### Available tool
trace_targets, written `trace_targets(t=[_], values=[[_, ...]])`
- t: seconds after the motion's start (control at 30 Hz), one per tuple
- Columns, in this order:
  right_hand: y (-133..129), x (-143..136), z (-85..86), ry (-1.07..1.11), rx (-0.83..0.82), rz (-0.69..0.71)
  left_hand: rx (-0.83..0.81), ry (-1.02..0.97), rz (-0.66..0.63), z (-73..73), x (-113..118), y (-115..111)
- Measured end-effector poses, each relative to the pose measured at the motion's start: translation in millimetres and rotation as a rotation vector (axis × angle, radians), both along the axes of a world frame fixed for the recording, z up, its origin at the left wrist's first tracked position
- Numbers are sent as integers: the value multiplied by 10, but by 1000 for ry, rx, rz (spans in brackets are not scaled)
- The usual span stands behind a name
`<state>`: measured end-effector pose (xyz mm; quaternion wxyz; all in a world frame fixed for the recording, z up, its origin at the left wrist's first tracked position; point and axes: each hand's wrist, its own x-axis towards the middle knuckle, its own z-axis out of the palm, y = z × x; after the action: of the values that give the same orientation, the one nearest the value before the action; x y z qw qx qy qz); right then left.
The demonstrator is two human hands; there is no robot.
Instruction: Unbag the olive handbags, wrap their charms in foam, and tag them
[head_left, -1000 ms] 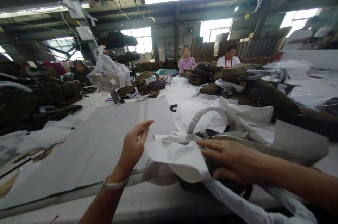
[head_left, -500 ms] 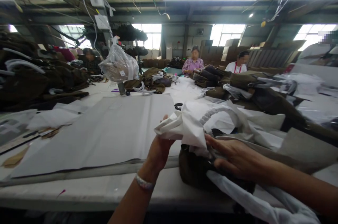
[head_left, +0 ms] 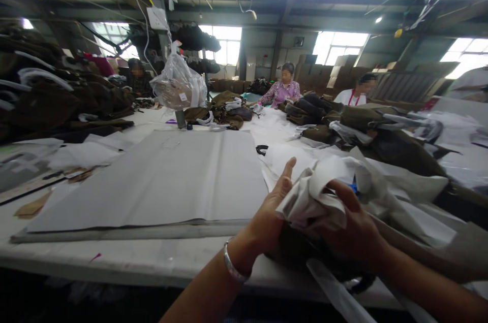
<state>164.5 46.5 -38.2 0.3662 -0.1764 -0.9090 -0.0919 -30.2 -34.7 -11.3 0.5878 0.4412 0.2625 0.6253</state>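
Note:
A crumpled wad of white wrapping paper (head_left: pixel 310 201) is pressed between my two hands. My left hand (head_left: pixel 267 219) cups its left side with the thumb pointing up, and a silver bracelet circles that wrist. From the right, my right hand (head_left: pixel 356 229) grips the paper with bent fingers; some fingertips are hidden behind it. Under both hands sits a dark olive bag (head_left: pixel 292 247), mostly covered by them. A white-wrapped strap (head_left: pixel 335 290) hangs from the bag toward the table's front edge.
Flat grey-white sheets (head_left: pixel 183 181) lie on the table to the left. Loose white paper (head_left: pixel 412 201) and piled olive bags (head_left: pixel 404 145) are at right; another bag heap (head_left: pixel 49 94) stands at left. A plastic-bagged object (head_left: pixel 179 84) hangs by a post. Several people work beyond.
Both hands have come together and shifted right, squeezing the paper into a tighter wad. The wrapped handle loop seen behind the paper is now hidden. The view has shifted slightly.

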Motion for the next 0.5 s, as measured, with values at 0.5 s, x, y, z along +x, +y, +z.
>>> trace_targets(t=[0.5], values=[[101, 158, 1, -124, -128, 199, -145, 1066, 490, -587, -127, -138]])
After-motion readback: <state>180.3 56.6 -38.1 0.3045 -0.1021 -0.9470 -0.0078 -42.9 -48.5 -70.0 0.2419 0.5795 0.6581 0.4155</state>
